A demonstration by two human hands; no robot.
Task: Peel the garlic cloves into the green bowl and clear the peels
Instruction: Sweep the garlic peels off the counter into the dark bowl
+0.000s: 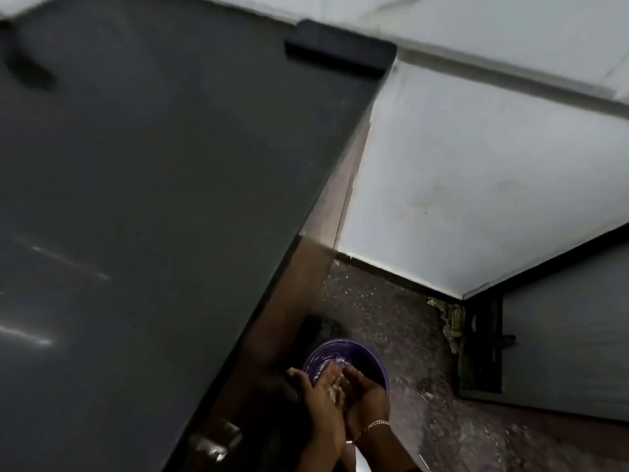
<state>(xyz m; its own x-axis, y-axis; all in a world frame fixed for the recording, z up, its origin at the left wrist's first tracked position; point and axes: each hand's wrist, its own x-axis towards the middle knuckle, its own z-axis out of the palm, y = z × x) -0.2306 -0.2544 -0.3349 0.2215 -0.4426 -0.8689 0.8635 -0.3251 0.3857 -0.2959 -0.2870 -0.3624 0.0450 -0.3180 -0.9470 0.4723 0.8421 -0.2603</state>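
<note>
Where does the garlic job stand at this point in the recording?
Late stage, it seems. The peeling itself cannot be judged from this view. In hand: the left hand and right hand cup pale peel scraps over a purple bin on the floor. Left: dropping those scraps in.

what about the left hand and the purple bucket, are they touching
Cannot tell. The head view looks down from above: the left hand, cupped with the right hand around peels, overlaps the purple bucket, hiding any gap in height.
</note>
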